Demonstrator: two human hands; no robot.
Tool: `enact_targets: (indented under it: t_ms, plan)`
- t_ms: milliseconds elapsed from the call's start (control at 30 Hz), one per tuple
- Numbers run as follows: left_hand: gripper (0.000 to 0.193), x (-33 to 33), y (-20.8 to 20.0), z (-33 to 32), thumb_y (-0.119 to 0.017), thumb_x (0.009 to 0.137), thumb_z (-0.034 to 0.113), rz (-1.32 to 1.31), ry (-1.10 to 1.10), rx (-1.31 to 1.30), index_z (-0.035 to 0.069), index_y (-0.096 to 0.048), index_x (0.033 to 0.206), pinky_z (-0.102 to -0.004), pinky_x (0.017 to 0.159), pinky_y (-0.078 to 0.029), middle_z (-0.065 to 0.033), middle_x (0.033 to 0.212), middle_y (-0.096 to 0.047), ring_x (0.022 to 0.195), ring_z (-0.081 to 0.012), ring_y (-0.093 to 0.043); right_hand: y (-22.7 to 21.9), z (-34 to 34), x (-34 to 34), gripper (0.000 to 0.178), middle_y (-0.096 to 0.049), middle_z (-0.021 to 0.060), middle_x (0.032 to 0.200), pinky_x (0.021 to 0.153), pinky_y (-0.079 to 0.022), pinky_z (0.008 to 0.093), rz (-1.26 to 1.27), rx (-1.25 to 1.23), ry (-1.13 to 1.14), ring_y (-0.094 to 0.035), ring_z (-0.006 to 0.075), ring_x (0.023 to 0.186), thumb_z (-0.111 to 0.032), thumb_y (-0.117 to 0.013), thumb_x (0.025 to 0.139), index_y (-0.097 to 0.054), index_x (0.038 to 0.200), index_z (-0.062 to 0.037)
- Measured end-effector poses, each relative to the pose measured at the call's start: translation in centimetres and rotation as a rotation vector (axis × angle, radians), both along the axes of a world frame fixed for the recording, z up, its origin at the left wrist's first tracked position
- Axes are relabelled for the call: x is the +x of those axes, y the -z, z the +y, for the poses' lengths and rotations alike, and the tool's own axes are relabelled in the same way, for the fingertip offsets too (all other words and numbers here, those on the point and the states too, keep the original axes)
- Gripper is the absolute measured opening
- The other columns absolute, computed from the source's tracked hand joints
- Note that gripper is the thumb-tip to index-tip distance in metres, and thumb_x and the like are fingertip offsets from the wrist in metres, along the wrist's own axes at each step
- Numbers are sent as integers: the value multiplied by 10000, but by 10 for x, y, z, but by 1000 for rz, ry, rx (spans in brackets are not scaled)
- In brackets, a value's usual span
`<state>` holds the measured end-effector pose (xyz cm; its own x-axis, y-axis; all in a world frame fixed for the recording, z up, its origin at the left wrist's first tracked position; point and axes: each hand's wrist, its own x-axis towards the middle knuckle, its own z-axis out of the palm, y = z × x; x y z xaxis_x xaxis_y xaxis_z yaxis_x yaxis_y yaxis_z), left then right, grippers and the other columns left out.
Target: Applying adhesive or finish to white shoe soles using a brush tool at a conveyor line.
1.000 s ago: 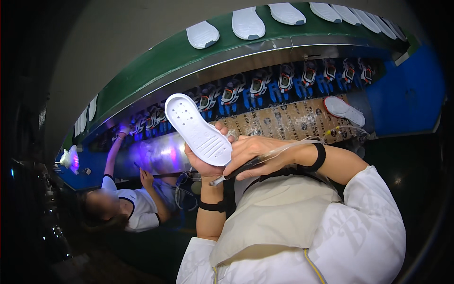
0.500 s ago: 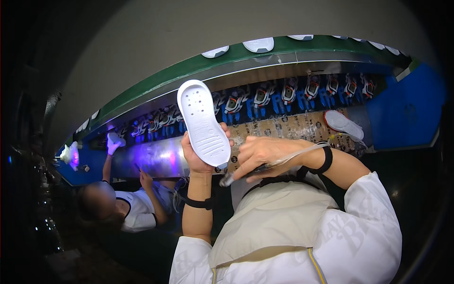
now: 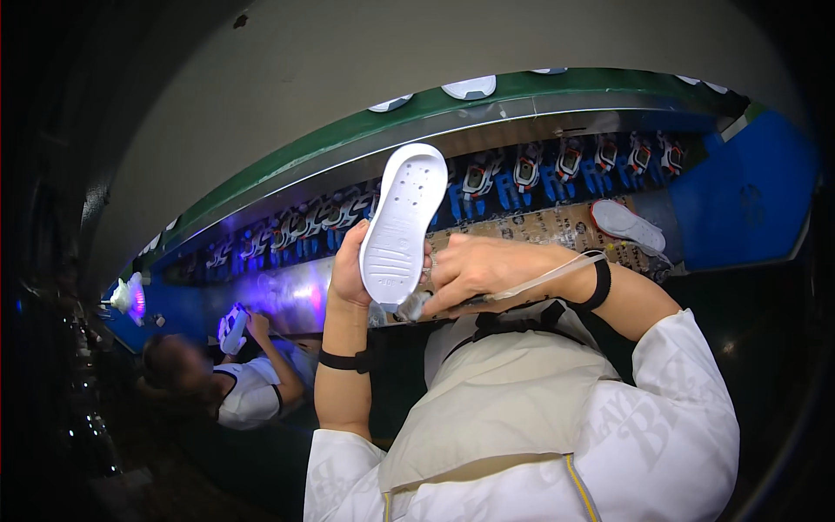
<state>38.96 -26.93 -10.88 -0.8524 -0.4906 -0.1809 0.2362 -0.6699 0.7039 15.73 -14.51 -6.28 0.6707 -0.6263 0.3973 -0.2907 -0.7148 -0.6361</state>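
Note:
My left hand (image 3: 350, 268) grips a white shoe sole (image 3: 402, 228) from below, its holed and ribbed inner face turned up and its toe end pointing away. My right hand (image 3: 487, 271) is closed on a slim brush (image 3: 416, 304) whose pale, blurred head meets the near heel end of the sole, or lies right beside it. Along the back of this hand runs a clear tube (image 3: 550, 277) toward the wrist. Part of the brush handle is hidden under my fingers.
Several shoe uppers (image 3: 526, 170) stand in a row on blue holders beyond the taped cardboard ledge (image 3: 557, 228). A red-edged white sole (image 3: 628, 226) lies at its right end. More soles (image 3: 470, 89) sit on the green shelf. A co-worker's hand (image 3: 256, 325) holds a shoe piece near a purple lamp (image 3: 130, 297).
The sole has moved to the right and tilted rightward in my left hand. My right hand has brought the brush head up to its heel end. The co-worker has lowered a shoe piece.

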Motion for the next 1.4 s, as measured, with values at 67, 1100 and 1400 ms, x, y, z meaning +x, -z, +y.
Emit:
enact_targets:
  t_ms: [67,1100,1400]
  plan:
    - [698,1,2,-3,-274,1048,460,37,83,124,-87,-493,1424,-509,794,-641,-337,1115,-675,969,-423,-723,0,2,1,313,-663,39,981,838,-408,408,-69,39,-82,-590,244,949,-179,-745,911,-721,1220,-131]
    - [552,-92,44,100,-421,1095,489,-58,-175,202,0,-667,1167,-333,672,-511,-56,961,-656,775,-182,-611,90,79,6,967,-385,333,1505,1164,-361,462,-401,259,866,-422,463,1382,-296,-720,917,-151,1608,72]
    - [515,-54,79,78,-469,1075,537,-11,-346,299,69,-681,1107,-313,680,-478,-37,973,-626,779,-161,-569,31,123,-22,454,-735,144,1137,943,-543,363,-190,784,318,-705,264,1039,-251,-651,1003,-611,1386,-11]
